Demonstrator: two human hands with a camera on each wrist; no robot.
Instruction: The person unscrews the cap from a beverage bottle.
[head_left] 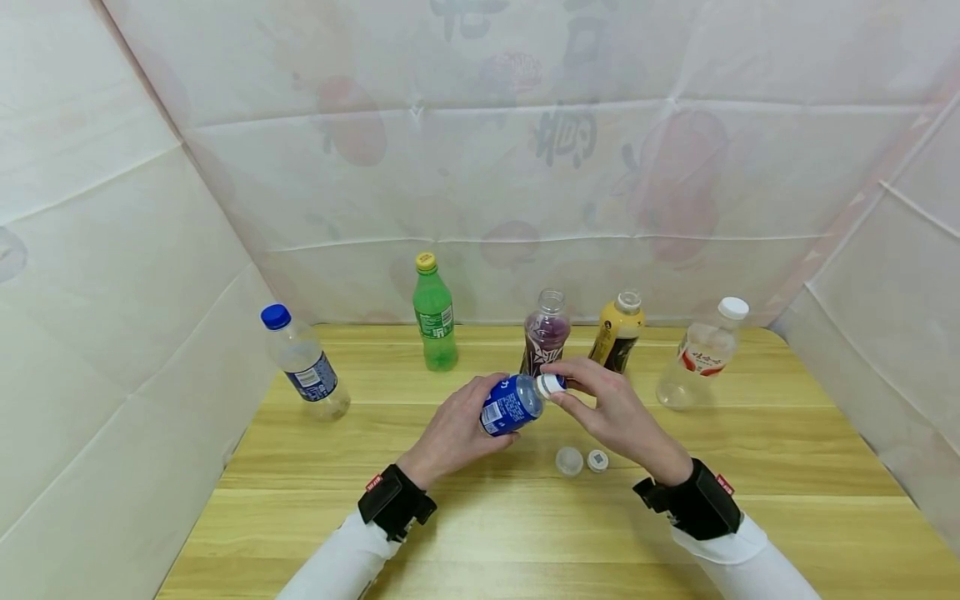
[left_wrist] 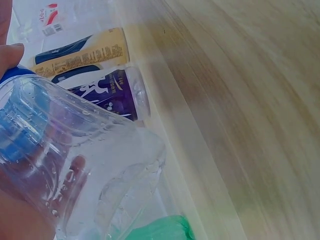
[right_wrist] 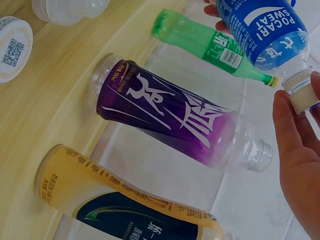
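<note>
Clock directions per head view, 12 = away from the person. Blue-labelled bottle (head_left: 510,408) is held above the tabletop (head_left: 525,542), between both hands. Long axis tilted well off upright, neck toward 2–3 o'clock, pointing at the right hand (head_left: 618,412).

Left hand (head_left: 457,425): grip clamped round the bottle body. Right hand: grip pinched, thumb and fingers together on the bottle's white top (head_left: 551,385); cap or bare neck collar, can't tell under the fingers. Key relation: white top sits at 10 o'clock from the right hand's middle, 2 o'clock from the left's. Right is nearer, already touching.

Just nearer the person, two loose round caps: translucent cap (head_left: 569,462) between 5 and 6 o'clock from the top, code-printed white cap (head_left: 597,461) at 5.

From the held bottle: purple bottle (head_left: 545,333) at 1, yellow bottle (head_left: 617,337) at 2, both uncapped; red-labelled clear bottle (head_left: 701,362) just short of 3, white lid; green bottle (head_left: 433,317) between 10 and 11, yellow lid; blue-lidded clear bottle (head_left: 315,379) between 9 and 10. All stand upright.

Materials: thin see-through plastic, droplets in left wrist view; wrap labels, green one ribless-looking or not, too small to tell. Purple one has a waisted profile. Tabletop pale wood grain; creased whitish sheet (head_left: 487,167) behind, faint prints.
</note>
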